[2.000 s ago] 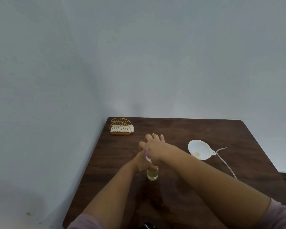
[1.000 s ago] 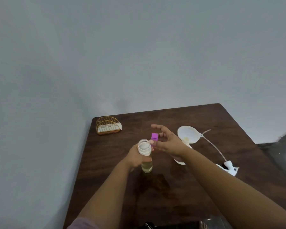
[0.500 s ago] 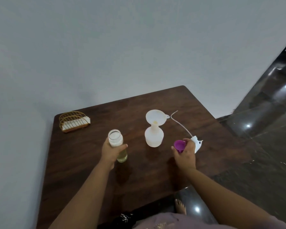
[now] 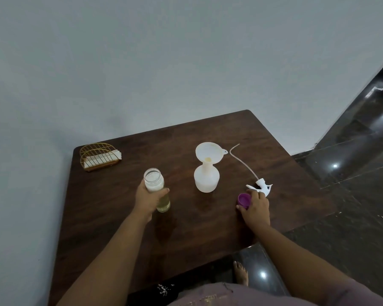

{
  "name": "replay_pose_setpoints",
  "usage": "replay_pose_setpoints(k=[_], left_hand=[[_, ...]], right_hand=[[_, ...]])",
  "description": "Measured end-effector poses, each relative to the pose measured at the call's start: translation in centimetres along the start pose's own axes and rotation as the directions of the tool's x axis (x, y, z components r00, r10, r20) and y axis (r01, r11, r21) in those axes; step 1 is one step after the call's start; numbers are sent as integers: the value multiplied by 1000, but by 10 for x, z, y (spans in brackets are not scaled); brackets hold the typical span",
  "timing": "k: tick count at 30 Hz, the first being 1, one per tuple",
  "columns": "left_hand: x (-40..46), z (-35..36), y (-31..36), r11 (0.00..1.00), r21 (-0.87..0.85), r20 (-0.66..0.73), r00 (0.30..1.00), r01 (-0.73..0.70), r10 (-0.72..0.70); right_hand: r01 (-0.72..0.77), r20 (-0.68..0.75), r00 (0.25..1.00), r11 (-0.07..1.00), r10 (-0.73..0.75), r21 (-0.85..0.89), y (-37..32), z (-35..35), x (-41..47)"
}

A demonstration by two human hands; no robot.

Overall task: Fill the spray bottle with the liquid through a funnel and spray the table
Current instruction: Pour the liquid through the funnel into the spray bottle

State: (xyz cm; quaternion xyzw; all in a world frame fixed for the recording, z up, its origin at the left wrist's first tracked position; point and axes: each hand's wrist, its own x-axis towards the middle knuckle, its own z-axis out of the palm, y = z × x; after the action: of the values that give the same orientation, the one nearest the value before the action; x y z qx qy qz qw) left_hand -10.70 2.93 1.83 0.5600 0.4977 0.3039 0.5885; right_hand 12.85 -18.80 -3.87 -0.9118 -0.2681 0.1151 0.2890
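Purple cap (image 4: 244, 200) now off jar (image 4: 155, 188), carried aside; right hand (image 4: 255, 206) pinches it low at counter (image 4: 111, 217), touching spray head (image 4: 261, 186) just beyond. Left hand (image 4: 148, 198) grips open jar of yellowish liquid. Spray bottle (image 4: 206, 179) with funnel (image 4: 209, 154) seated stands between hands, ahead; pour likely next

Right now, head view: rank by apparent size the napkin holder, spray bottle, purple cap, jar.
1. Napkin holder and spray bottle: look alike, holder lies farther off, so no ranking.
2. Jar, partly hidden by the left hand.
3. Purple cap, clearly smallest.
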Motion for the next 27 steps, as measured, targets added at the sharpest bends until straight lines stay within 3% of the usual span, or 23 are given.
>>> replay_pose_setpoints(k=[3,6,9,13,16,18,21,27], left_hand=[[-4,2,3,999,28,-51,998,-18,20],[-12,4,8,997,73,-43,998,-35,39],[-26,10,14,988,134,22,997,-82,80],[-52,28,25,963,183,109,977,-199,181],[-71,45,36,958,154,194,958,-240,209],[-80,57,42,949,142,234,941,-282,245],[-92,74,55,935,68,238,916,-347,322],[-100,102,75,811,67,344,776,-582,529]], right_hand=[[16,-21,1000,999,-17,-40,-8,-1,-5],[79,-141,987,997,-76,16,-31,-1,-15],[228,-193,958,972,-212,62,-58,1,-25],[426,25,895,871,-445,244,-91,1,-45],[405,157,833,779,-530,478,-111,-3,-58],[351,150,830,711,-538,609,-118,-10,-62],[305,43,897,685,-440,662,-122,-25,-67],[394,-169,905,621,-391,678,-120,-49,-63]])
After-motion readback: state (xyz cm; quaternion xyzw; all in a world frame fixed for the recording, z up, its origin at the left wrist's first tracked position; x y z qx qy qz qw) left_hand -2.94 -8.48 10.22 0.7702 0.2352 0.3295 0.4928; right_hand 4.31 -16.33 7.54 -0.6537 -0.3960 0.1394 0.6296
